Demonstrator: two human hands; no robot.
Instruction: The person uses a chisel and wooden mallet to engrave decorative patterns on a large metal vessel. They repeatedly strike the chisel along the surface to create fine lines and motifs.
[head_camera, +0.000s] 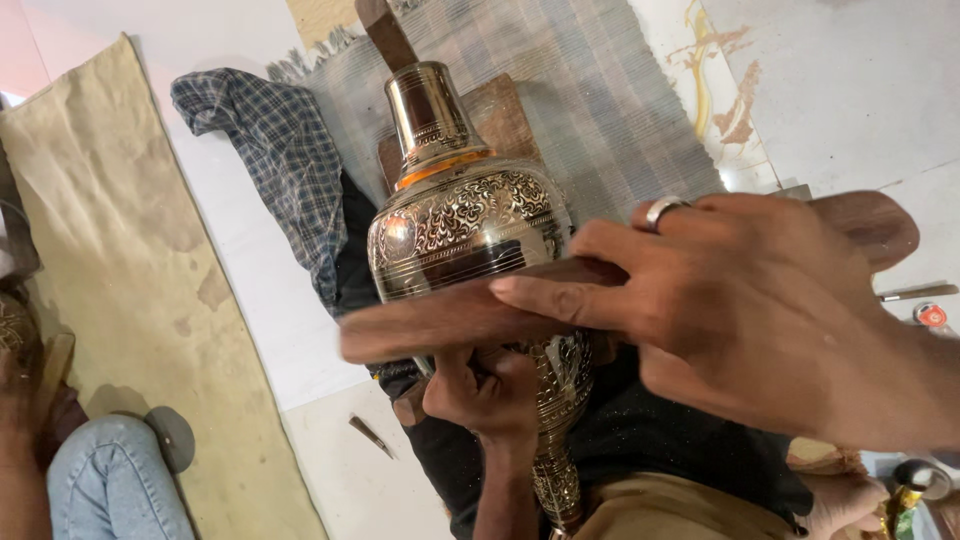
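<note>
An engraved brass vase (460, 215) with a narrow neck and an orange band lies tilted across my lap, its neck pointing away from me. My right hand (740, 300), with a ring on one finger, grips a long brown wooden mallet (440, 315) held across the vase's body; the mallet looks motion-blurred. Below the vase, my left hand (485, 395) is closed around a small tool pressed against the vase's lower body. The vase's slim engraved foot (555, 470) runs down beside my left forearm.
A wooden block (505, 115) and a checked cloth (280, 150) lie under and beside the vase on a grey woven mat (600, 90). A tan cloth (120, 270) covers the floor at left, where another person's jeans-clad knee (110, 480) shows. A small chisel (370, 436) lies on the floor.
</note>
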